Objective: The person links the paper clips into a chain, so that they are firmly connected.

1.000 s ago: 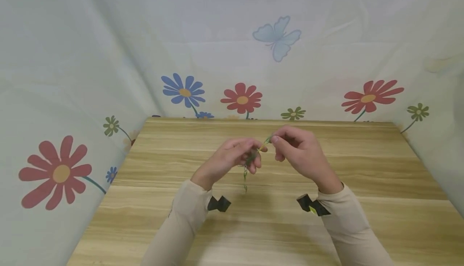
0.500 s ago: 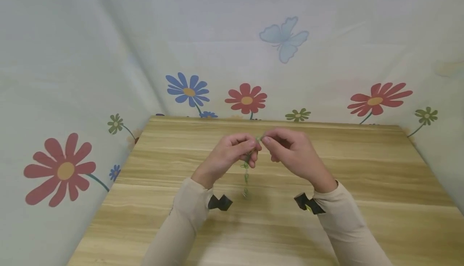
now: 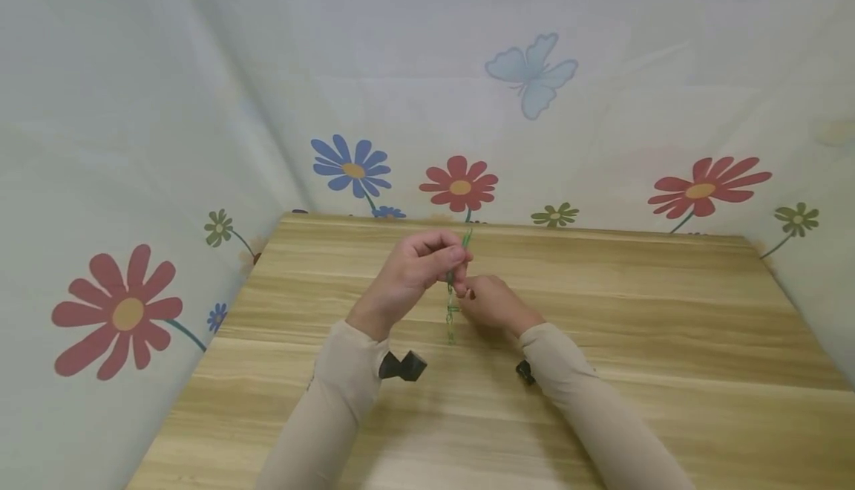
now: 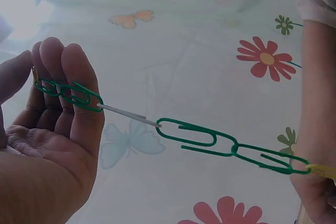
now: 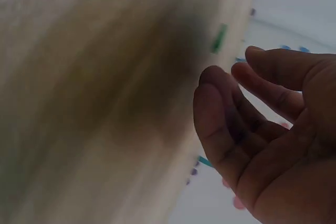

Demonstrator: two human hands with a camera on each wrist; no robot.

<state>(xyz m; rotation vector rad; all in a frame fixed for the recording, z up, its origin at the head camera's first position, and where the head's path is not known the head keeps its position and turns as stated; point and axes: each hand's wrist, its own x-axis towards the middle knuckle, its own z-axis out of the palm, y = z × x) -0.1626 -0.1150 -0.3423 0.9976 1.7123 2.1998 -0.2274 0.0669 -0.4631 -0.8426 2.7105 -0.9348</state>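
Observation:
My left hand (image 3: 427, 263) pinches a chain of linked paper clips (image 3: 451, 317) between thumb and fingers. A green clip (image 3: 467, 237) sticks up above the pinch, and the rest of the chain hangs below. In the left wrist view, green paper clips (image 4: 197, 134) join a white clip (image 4: 128, 115), and a yellow clip (image 4: 321, 170) shows near the right forearm. My right hand (image 3: 490, 301) is lower, beside the hanging chain, overlapping its edge in the head view. The right wrist view shows its fingers (image 5: 215, 119) loosely bent, thumb apart, nothing between them.
Both hands are above a wood-grain table (image 3: 668, 327). Behind its far edge hangs a pale cloth backdrop (image 3: 401, 67) printed with flowers and butterflies. A black wrist camera (image 3: 404, 365) sits at the left sleeve.
My right hand has left the upper end of the chain and moved down and toward me, beside the hanging part. My left hand keeps its pinch and has shifted slightly left.

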